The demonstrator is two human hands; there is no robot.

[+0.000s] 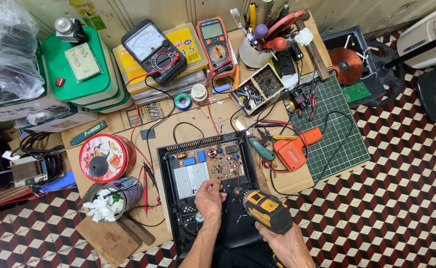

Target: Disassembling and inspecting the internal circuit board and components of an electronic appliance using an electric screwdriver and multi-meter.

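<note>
Left hand [209, 194]: grip pinched down on something small at the near edge of the board [224, 164]; too small to tell what, likely a screw or standoff.
Right hand [281, 240]: grip wrapped tight around the handle of the drill [263, 208], chuck aimed left toward the left fingertips.
Drill tip: just beside the left fingers, nearly touching; bit itself hidden.
Board: directly ahead of both grips, seated in the open black case [171, 166], beside the ribbed heatsink [190, 178].
Risk, fingers: a slipping bit could jump off the screw head into the left fingertips, being that close.
Risk, board: a skating tip could gouge traces or knock the small parts just beyond the left grip; too much torque could crack the board or strip the plastic post.
Risk, wires: red leads [143, 173] to the left of the case, and black cable [188, 126] beyond it, lying loose; could snag or wind into the chuck if drawn nearer.
Risk, case: resting on cardboard [193, 116] on the floor, not clamped; could shift under a push from the drill.
Farther off: orange tool [292, 151] to the right of the case, red tin [104, 156] to the left, two meters [153, 49] far beyond; clear of the work.
</note>
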